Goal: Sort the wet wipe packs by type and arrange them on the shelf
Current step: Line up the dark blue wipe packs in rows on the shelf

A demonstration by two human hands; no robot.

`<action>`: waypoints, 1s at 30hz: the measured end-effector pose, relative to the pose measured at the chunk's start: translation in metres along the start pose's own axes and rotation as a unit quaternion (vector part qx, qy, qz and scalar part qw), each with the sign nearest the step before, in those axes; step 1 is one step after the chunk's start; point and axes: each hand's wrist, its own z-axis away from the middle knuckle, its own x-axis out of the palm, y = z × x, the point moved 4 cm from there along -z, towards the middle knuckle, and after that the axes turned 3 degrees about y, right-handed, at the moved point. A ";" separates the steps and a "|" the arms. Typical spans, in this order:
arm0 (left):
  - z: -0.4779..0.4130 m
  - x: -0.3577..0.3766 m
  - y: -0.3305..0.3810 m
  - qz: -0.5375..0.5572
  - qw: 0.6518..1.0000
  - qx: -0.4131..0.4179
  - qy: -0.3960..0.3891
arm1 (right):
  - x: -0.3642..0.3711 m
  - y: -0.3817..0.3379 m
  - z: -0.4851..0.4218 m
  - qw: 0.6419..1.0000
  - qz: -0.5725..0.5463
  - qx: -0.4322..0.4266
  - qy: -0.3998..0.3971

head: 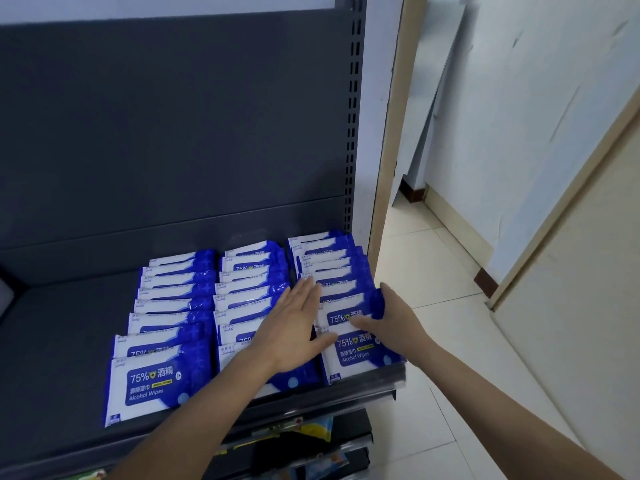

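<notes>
Blue and white alcohol wipe packs lie in three overlapping rows on the dark grey shelf (59, 341): a left row (162, 327), a middle row (246, 289) and a right row (332, 265). My left hand (294, 327) lies flat with straight fingers over the gap between the middle and right rows, touching the packs. My right hand (388, 323) grips the right edge of a pack near the front of the right row (349, 317), thumb on top and fingers curled round its side. The front right pack (356, 355) sits at the shelf's lip.
The shelf's left part holds no packs. A slotted upright (353, 116) and a beige post (391, 133) border the shelf on the right. Lower shelves (311, 434) hold other goods. White tiled floor (433, 289) and a wall lie to the right.
</notes>
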 end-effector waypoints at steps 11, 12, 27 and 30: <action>0.081 -0.015 -0.062 0.162 0.956 -0.185 0.160 | 0.084 -0.069 0.025 0.947 0.207 -0.231 -0.084; 0.085 -0.011 -0.066 0.198 0.947 -0.194 0.164 | 0.089 -0.071 0.025 0.944 0.211 -0.237 -0.093; 0.079 -0.011 -0.075 0.483 0.815 -0.278 0.158 | 0.100 -0.083 0.019 0.925 0.262 -0.248 -0.117; 0.070 -0.010 -0.077 0.476 0.819 -0.292 0.130 | 0.104 -0.087 0.016 0.919 0.285 -0.254 -0.102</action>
